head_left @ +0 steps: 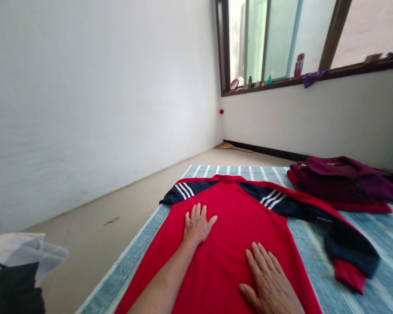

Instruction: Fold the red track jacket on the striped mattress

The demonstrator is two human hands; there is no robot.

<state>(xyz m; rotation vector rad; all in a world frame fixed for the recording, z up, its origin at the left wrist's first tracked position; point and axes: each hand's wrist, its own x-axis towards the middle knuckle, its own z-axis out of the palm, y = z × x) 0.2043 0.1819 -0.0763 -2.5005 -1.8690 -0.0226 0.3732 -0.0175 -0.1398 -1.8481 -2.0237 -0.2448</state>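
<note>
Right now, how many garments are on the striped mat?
3: red jersey under left hand and right hand, folded purple garment far right, red one beneath it. More may be hidden.

Head-worn view, forward and down, close above red jersey (229,244), toward window (265,43).

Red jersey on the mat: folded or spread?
Spread. The red jersey lies flat on the striped mat, one sleeve stretched sideways; left hand and right hand rest on it.
</note>
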